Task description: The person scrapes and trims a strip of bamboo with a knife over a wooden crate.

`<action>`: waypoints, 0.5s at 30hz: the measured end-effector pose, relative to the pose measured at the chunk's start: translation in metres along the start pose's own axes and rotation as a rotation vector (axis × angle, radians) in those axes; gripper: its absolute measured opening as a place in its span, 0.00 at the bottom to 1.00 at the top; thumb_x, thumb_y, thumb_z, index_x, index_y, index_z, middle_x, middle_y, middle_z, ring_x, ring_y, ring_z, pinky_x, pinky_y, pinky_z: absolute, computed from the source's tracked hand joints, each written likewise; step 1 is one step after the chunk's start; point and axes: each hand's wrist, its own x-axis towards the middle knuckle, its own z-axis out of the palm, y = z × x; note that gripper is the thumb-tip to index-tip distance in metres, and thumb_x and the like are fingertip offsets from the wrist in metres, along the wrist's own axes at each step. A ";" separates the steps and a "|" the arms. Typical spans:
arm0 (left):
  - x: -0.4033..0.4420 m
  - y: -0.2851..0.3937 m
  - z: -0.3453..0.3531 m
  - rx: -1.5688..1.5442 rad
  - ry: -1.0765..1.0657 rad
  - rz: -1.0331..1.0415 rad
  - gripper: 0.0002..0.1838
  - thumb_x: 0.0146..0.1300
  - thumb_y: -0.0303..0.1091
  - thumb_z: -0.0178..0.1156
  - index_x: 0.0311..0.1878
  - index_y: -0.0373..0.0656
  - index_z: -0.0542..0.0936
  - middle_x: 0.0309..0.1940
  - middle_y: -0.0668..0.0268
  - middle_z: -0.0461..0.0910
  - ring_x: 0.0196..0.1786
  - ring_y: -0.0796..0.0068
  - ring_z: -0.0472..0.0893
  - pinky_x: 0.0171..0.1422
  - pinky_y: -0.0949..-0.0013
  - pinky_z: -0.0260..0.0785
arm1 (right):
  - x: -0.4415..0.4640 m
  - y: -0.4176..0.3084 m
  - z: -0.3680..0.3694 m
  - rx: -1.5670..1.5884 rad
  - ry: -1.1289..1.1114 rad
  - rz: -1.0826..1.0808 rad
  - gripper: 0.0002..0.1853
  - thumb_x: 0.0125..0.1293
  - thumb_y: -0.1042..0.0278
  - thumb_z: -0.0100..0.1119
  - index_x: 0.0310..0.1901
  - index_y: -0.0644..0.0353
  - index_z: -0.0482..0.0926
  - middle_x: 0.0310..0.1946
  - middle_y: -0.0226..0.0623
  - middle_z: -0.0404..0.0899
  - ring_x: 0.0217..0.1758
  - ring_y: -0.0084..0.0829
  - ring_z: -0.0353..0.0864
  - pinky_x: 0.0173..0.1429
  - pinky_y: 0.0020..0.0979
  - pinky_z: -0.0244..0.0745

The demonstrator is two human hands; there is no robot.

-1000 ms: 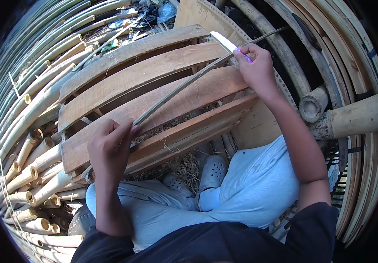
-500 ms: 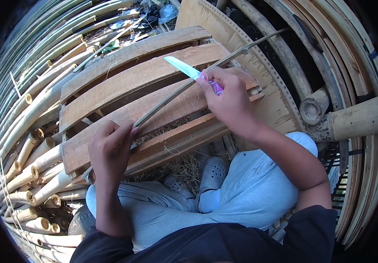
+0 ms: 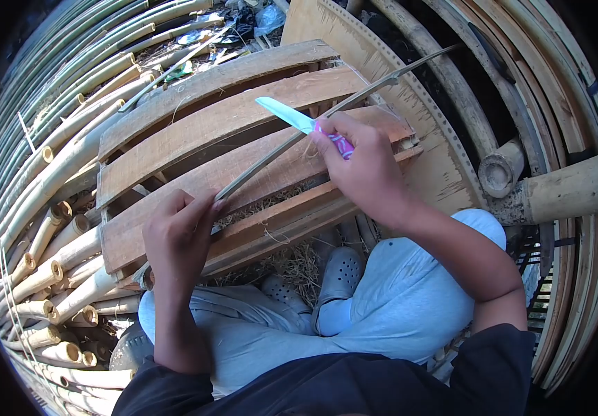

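Note:
A long, thin bamboo strip (image 3: 269, 157) slants from lower left to upper right above a slatted wooden crate (image 3: 174, 149). My left hand (image 3: 178, 239) is closed around its lower part, with the thumb along the strip. In my right hand (image 3: 365, 156) is a knife (image 3: 286, 116) with a pale blue blade and a pink-and-white patterned handle. The blade points up and left, and its base lies at the strip. Whether my right fingers also touch the strip, I cannot tell. A knot shows on the strip beyond my right hand.
Cut bamboo poles (image 3: 49, 274) are piled along the left. On the right are a thick bamboo pole (image 3: 566, 187) and long wooden slats (image 3: 542, 69). A plywood sheet (image 3: 445, 180) lies behind the crate. My crossed legs and grey clogs (image 3: 340, 274) are below it.
The knife blade has turned slightly flatter, its tip a little lower and farther left. Both hands keep their holds, and the whole view has shifted slightly.

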 end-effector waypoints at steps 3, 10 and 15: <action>-0.001 -0.001 0.001 0.003 0.008 -0.007 0.08 0.63 0.33 0.75 0.45 0.47 0.92 0.25 0.62 0.77 0.27 0.61 0.79 0.34 0.59 0.69 | 0.008 0.000 -0.011 0.039 -0.107 0.101 0.10 0.76 0.66 0.66 0.45 0.67 0.85 0.32 0.51 0.87 0.34 0.46 0.88 0.41 0.40 0.80; 0.000 0.000 0.000 0.011 0.006 -0.001 0.08 0.62 0.33 0.76 0.45 0.47 0.92 0.25 0.62 0.76 0.27 0.61 0.79 0.34 0.59 0.68 | 0.015 0.017 -0.018 -0.127 0.100 0.033 0.10 0.75 0.67 0.66 0.46 0.67 0.85 0.30 0.52 0.86 0.32 0.47 0.87 0.38 0.43 0.78; -0.001 -0.001 0.001 0.027 0.002 -0.008 0.09 0.62 0.32 0.76 0.45 0.48 0.92 0.25 0.62 0.76 0.28 0.61 0.79 0.34 0.59 0.68 | 0.002 0.004 -0.002 -0.002 -0.083 -0.130 0.10 0.77 0.67 0.64 0.46 0.67 0.84 0.30 0.54 0.86 0.34 0.48 0.89 0.36 0.44 0.77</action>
